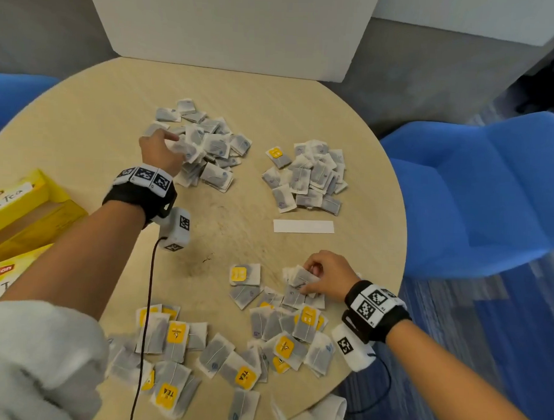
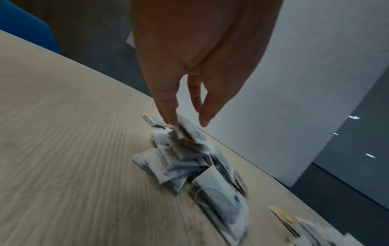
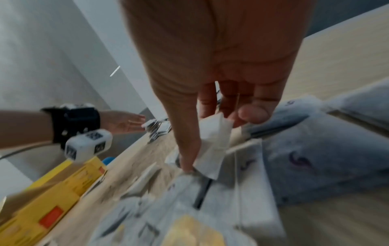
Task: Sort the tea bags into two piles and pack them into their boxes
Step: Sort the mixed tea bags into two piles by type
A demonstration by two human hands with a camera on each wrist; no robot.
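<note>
On the round wooden table [image 1: 93,115] lie two sorted heaps of tea bags: a far-left pile [image 1: 215,145] with blue marks and a far-right pile [image 1: 311,176] with purple marks. A loose unsorted spread [image 1: 220,349], many bags with yellow tags, covers the near edge. My left hand [image 1: 174,146] reaches over the far-left pile with straight fingers [image 2: 168,109] touching its top bags [image 2: 185,138]; the thumb stands apart. My right hand [image 1: 311,278] pinches a tea bag [image 3: 212,144] at the right end of the spread. Two open yellow Lipton boxes [image 1: 24,213] sit at the left.
A white paper strip [image 1: 303,226] lies between the far-right pile and my right hand. Blue chairs stand at the right [image 1: 477,191] and far left [image 1: 13,93]. A white pillar [image 1: 232,26] rises behind the table. A black cable [image 1: 147,299] hangs from the left wrist camera.
</note>
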